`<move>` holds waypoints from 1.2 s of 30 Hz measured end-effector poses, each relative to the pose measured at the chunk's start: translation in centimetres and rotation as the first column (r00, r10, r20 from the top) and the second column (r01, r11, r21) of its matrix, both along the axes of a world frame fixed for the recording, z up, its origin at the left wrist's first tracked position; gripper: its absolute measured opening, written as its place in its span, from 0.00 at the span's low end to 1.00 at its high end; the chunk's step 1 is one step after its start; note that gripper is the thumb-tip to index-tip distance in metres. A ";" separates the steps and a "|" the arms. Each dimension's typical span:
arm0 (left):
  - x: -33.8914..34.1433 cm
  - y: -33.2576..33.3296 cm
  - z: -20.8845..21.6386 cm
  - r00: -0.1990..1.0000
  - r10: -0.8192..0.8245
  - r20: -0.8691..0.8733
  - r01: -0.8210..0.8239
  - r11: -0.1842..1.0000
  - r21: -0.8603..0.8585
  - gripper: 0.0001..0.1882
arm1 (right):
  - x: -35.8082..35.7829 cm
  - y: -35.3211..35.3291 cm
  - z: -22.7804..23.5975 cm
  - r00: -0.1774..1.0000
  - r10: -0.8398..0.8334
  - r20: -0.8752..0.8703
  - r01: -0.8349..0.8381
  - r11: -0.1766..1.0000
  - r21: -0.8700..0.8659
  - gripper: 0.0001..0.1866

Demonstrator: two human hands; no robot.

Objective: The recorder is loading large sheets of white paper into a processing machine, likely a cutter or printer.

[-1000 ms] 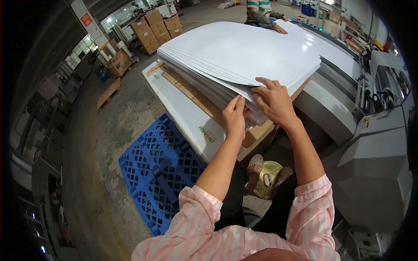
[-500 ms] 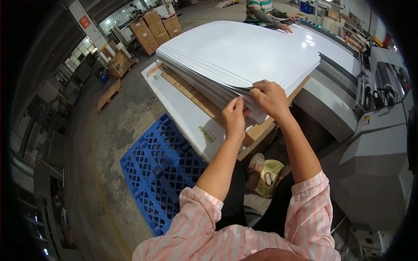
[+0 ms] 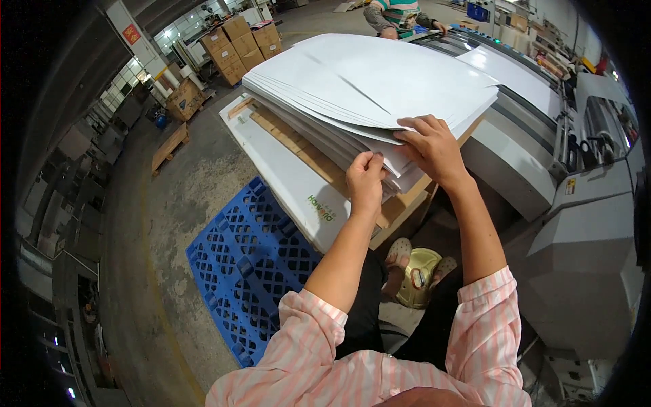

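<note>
A thick stack of large, glossy white sheets [image 3: 434, 81] lies fanned in front of me, its layers uneven along the near left edge. My right hand [image 3: 435, 150] is closed on the near corner of the upper sheets, fingers on top and thumb beneath, holding it a little above those below. Close by on the left, my left hand [image 3: 366, 183] pinches the corner of lower sheets. A dark slanting streak crosses the top sheet. Beneath the stack are a wooden strip [image 3: 298, 146] and a white board [image 3: 278, 169] with green print.
A blue plastic pallet [image 3: 251, 271] lies on the floor to the left. Grey machinery [image 3: 583, 251] stands close on the right, with a feed bed [image 3: 522, 88] behind it. Another person [image 3: 400, 17] is at the far side. Cardboard boxes [image 3: 237, 47] are stacked at the back left.
My right hand has shifted slightly up and right, lifting the sheet corner higher. The left hand stays nearly still. Across the machine, the other person has drawn back, and the white sheet there has moved right.
</note>
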State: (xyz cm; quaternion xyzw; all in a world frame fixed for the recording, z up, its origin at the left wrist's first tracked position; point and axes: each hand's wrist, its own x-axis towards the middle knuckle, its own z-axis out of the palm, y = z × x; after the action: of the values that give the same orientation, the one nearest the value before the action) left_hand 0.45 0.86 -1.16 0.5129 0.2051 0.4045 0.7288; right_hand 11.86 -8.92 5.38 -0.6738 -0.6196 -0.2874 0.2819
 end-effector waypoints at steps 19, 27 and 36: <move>-0.8 -0.3 -0.4 0.994 -0.090 -0.060 0.100 0.977 0.190 0.06 | -1.2 1.9 0.1 0.840 0.246 -0.483 -0.159 0.964 0.215 0.13; -0.6 0.1 -0.4 0.990 -0.140 0.000 0.138 0.978 0.154 0.08 | -0.1 1.0 -1.3 0.915 0.178 -0.361 -0.210 0.976 -0.051 0.14; -0.3 -1.0 1.0 0.996 -0.080 -0.044 0.085 0.989 0.123 0.16 | 0.8 1.8 -1.7 0.804 0.238 -0.544 -0.194 0.971 0.138 0.23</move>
State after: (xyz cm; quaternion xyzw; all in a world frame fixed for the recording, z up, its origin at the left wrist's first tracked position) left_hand 0.12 -0.16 -0.15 0.5735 0.1721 0.3760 0.7072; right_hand 12.65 -7.08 3.65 -0.6419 -0.5718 -0.0679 0.5063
